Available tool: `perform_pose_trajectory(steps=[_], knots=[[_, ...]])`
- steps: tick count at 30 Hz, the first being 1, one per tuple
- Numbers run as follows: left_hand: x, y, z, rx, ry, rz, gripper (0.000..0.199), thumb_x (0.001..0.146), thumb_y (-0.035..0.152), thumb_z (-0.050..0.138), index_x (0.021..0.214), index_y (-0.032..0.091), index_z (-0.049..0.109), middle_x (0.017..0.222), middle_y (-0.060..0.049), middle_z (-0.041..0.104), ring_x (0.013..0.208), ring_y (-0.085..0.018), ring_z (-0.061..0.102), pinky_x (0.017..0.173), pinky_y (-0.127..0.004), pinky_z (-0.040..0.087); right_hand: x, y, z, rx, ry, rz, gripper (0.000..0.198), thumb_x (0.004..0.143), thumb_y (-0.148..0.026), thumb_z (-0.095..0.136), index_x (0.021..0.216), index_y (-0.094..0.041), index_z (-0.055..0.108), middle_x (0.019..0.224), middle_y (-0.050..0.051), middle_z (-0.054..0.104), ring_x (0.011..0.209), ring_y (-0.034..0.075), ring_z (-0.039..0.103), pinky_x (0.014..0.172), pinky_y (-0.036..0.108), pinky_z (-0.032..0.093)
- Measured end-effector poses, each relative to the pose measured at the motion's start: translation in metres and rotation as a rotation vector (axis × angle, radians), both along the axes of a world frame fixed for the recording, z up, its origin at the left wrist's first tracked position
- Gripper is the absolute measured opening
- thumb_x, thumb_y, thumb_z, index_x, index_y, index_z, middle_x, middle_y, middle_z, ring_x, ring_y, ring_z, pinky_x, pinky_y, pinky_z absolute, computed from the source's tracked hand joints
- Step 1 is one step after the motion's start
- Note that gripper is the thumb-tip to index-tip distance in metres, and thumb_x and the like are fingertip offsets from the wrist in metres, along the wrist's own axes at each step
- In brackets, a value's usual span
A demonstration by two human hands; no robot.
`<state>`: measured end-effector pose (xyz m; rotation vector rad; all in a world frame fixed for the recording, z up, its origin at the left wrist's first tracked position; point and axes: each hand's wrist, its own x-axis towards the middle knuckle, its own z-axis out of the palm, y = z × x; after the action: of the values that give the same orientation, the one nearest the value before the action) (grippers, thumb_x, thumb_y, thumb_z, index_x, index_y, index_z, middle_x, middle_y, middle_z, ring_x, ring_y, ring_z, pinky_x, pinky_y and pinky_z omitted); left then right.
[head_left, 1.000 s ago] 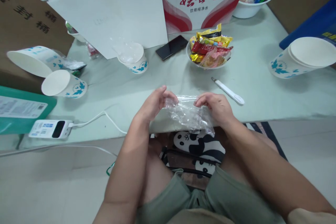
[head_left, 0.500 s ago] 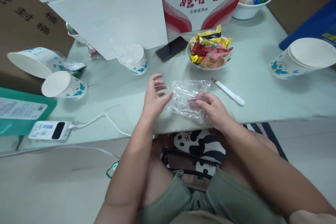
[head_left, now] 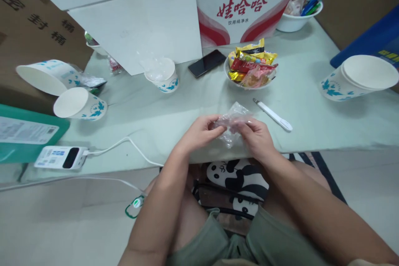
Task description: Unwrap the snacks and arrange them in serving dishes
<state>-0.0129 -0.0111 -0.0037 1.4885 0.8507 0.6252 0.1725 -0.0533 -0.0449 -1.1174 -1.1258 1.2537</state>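
A crumpled clear plastic bag [head_left: 233, 115] is gathered between my two hands over the table's front edge. My left hand [head_left: 204, 131] pinches its left side with thumb and fingers. On the opposite side my right hand [head_left: 257, 135] is closed on the bag. To the right of that hand lies a white-handled utility knife [head_left: 274, 115], touched by neither hand. Beyond the bag stands a white bowl [head_left: 249, 85] heaped with wrapped snacks [head_left: 252, 64] in yellow, red and pink.
A paper cup [head_left: 163, 81] with clear plastic in it and a black phone [head_left: 206, 63] stand before white cartons [head_left: 233, 25]. More paper cups [head_left: 336, 85] are at right, others [head_left: 93, 108] at left. A power bank [head_left: 59, 158] trails a white cable [head_left: 109, 145].
My left hand has moved right and closed on the plastic bag. The bag, spread out before, is now bunched up between both hands. The camera view has shifted slightly.
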Motion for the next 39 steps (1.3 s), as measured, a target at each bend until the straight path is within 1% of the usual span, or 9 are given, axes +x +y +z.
perform_pose_trajectory(steps=[4, 7, 10, 14, 18, 24, 31, 35, 39], knots=[[-0.011, 0.003, 0.001, 0.062, 0.094, 0.010, 0.012, 0.079, 0.026, 0.063, 0.077, 0.017, 0.071, 0.074, 0.000, 0.064, 0.069, -0.014, 0.053, 0.064, -0.025, 0.039, -0.004, -0.003, 0.000, 0.089, -0.124, -0.085, 0.057, 0.067, -0.057, 0.088, 0.111, -0.028, 0.068, 0.108, 0.006, 0.073, 0.095, 0.023, 0.071, 0.087, 0.038, 0.059], [-0.020, 0.004, 0.004, -0.015, -0.028, 0.022, 0.011, 0.076, 0.027, 0.067, 0.081, 0.017, 0.067, 0.075, 0.000, 0.064, 0.071, -0.014, 0.056, 0.069, -0.026, 0.042, -0.016, 0.001, 0.008, 0.095, -0.236, 0.013, 0.034, 0.077, -0.050, 0.081, 0.095, -0.024, 0.068, 0.090, 0.004, 0.073, 0.080, 0.020, 0.069, 0.074, 0.034, 0.057], [-0.031, 0.008, 0.007, -0.020, -0.198, 0.301, 0.022, 0.071, 0.024, 0.074, 0.088, 0.019, 0.061, 0.086, -0.001, 0.066, 0.082, -0.015, 0.062, 0.076, -0.026, 0.047, -0.033, 0.026, 0.026, 0.212, -0.353, 0.032, 0.021, 0.082, -0.040, 0.075, 0.079, -0.023, 0.064, 0.074, 0.000, 0.066, 0.066, 0.016, 0.060, 0.062, 0.029, 0.050], [-0.051, 0.016, 0.010, 0.045, -0.238, 0.895, 0.016, 0.077, 0.017, 0.066, 0.086, 0.021, 0.055, 0.084, 0.000, 0.061, 0.080, -0.013, 0.060, 0.076, -0.024, 0.046, -0.077, 0.104, 0.067, 0.618, -0.437, -0.172, 0.013, 0.079, -0.023, 0.070, 0.076, -0.023, 0.057, 0.075, -0.001, 0.058, 0.070, 0.015, 0.055, 0.064, 0.029, 0.046], [-0.068, 0.021, 0.012, 0.043, -0.232, 0.996, 0.010, 0.081, 0.015, 0.061, 0.082, 0.020, 0.053, 0.076, 0.003, 0.055, 0.070, -0.011, 0.054, 0.070, -0.024, 0.043, -0.126, 0.190, 0.100, 0.860, -0.698, -0.114, 0.016, 0.078, -0.009, 0.061, 0.080, -0.024, 0.059, 0.090, 0.002, 0.062, 0.088, 0.019, 0.060, 0.078, 0.033, 0.051], [-0.076, 0.020, 0.018, -0.005, -0.282, 0.975, 0.009, 0.081, 0.014, 0.060, 0.079, 0.020, 0.053, 0.074, 0.003, 0.054, 0.068, -0.011, 0.053, 0.068, -0.025, 0.043, -0.147, 0.220, 0.113, 0.729, -1.029, -0.029, 0.023, 0.086, -0.009, 0.050, 0.091, -0.023, 0.069, 0.110, 0.008, 0.065, 0.108, 0.024, 0.062, 0.096, 0.038, 0.052], [-0.080, 0.020, 0.019, -0.049, -0.286, 0.959, 0.010, 0.081, 0.016, 0.060, 0.074, 0.021, 0.054, 0.069, 0.004, 0.053, 0.062, -0.011, 0.049, 0.061, -0.025, 0.041, -0.178, 0.248, 0.106, 0.464, -1.254, 0.686, 0.022, 0.085, -0.023, 0.059, 0.094, -0.019, 0.079, 0.115, 0.008, 0.074, 0.104, 0.024, 0.067, 0.094, 0.034, 0.052], [-0.083, 0.018, 0.018, -0.057, -0.287, 0.921, 0.010, 0.083, 0.018, 0.060, 0.073, 0.020, 0.057, 0.067, 0.003, 0.054, 0.061, -0.011, 0.049, 0.060, -0.025, 0.040, -0.186, 0.270, 0.100, 0.362, -1.411, 0.737, 0.005, 0.074, -0.025, 0.078, 0.077, -0.022, 0.078, 0.093, 0.005, 0.074, 0.096, 0.025, 0.067, 0.088, 0.036, 0.052], [-0.085, 0.017, 0.019, -0.082, -0.288, 0.923, 0.010, 0.084, 0.019, 0.060, 0.074, 0.019, 0.058, 0.068, 0.003, 0.054, 0.061, -0.010, 0.048, 0.059, -0.024, 0.039, -0.194, 0.272, 0.093, 0.349, -1.583, 0.775, 0.025, 0.058, -0.009, 0.084, 0.078, -0.024, 0.079, 0.095, 0.005, 0.071, 0.098, 0.029, 0.067, 0.090, 0.046, 0.052]])
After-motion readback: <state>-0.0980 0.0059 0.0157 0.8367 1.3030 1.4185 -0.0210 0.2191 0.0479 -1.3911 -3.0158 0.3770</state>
